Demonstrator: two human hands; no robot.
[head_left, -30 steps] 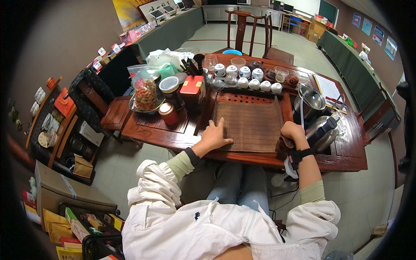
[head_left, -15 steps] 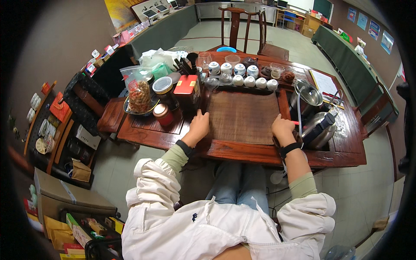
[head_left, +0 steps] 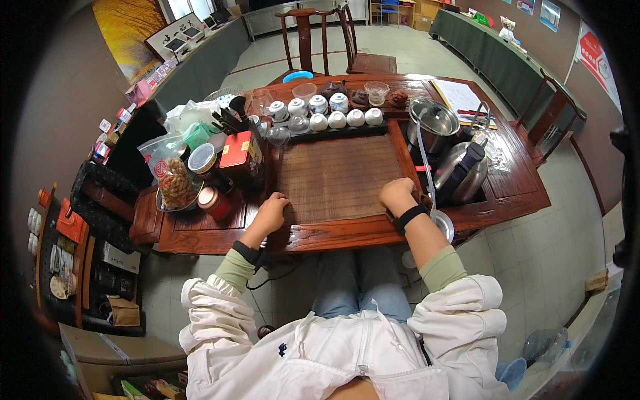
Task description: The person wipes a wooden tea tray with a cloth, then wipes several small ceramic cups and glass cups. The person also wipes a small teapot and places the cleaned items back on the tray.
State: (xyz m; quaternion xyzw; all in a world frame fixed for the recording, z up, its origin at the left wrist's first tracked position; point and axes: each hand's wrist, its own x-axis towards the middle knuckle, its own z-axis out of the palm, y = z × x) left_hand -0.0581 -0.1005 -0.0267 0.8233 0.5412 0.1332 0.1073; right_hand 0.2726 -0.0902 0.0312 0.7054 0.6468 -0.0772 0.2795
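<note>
Four white cups [head_left: 346, 119], three blue-patterned cups [head_left: 298, 107], two metal kettles [head_left: 460, 175], one red box [head_left: 235, 149].
</note>
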